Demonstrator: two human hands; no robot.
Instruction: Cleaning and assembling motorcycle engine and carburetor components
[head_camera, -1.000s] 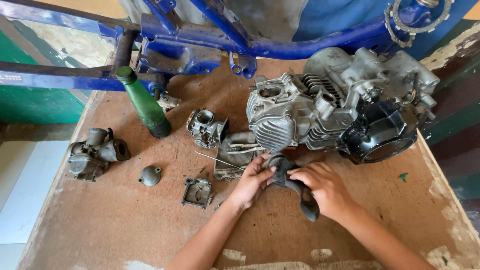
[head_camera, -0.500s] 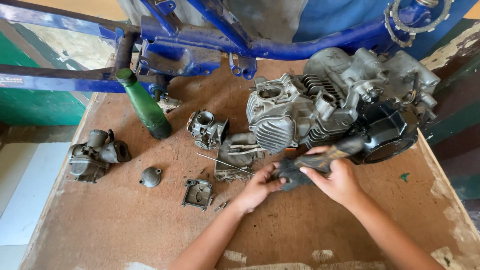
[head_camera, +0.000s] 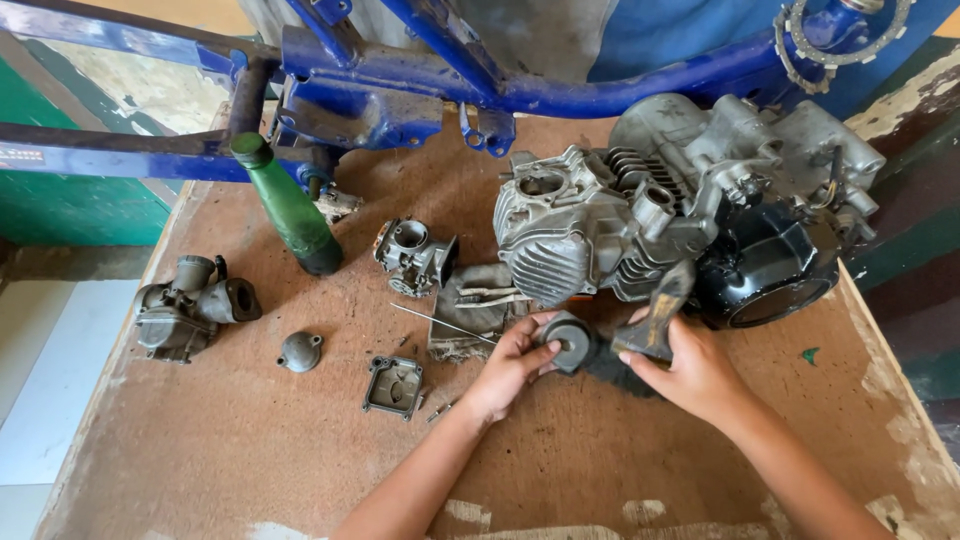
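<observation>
So you've got that black rubber piece (head_camera: 590, 350) in both hands, just below the middle of the tabletop (head_camera: 250, 470), right in front of the engine (head_camera: 650, 220). It's dark, grimy and bent: one end is a round collar with a pale hole in the middle, the other end is a flatter neck that tilts up toward the engine at 12 o'clock. Your left hand (head_camera: 510, 365) has its grip clenched on the round collar end, thumb on top. Your right hand (head_camera: 690, 370) is grasping the neck end, fingers wrapped around it, and that tip sits just in front of the black round engine cover (head_camera: 770, 270).

Container-wise, the only real one is the green bottle (head_camera: 290, 210) at about 10 o'clock from your hands, leaning against the blue frame (head_camera: 400, 100); can't tell if anything's in it. The little square bowl cover (head_camera: 393, 385) at 9 o'clock lies open side up, nothing but grime showing inside. Next to it, further left, is a small domed cap (head_camera: 299, 350), and a carburetor (head_camera: 190, 310) sits near the left edge. Another carburetor (head_camera: 413, 255) is at 11 o'clock beside a dirty rag (head_camera: 470, 310) with a thin rod (head_camera: 440, 322) across it.
</observation>
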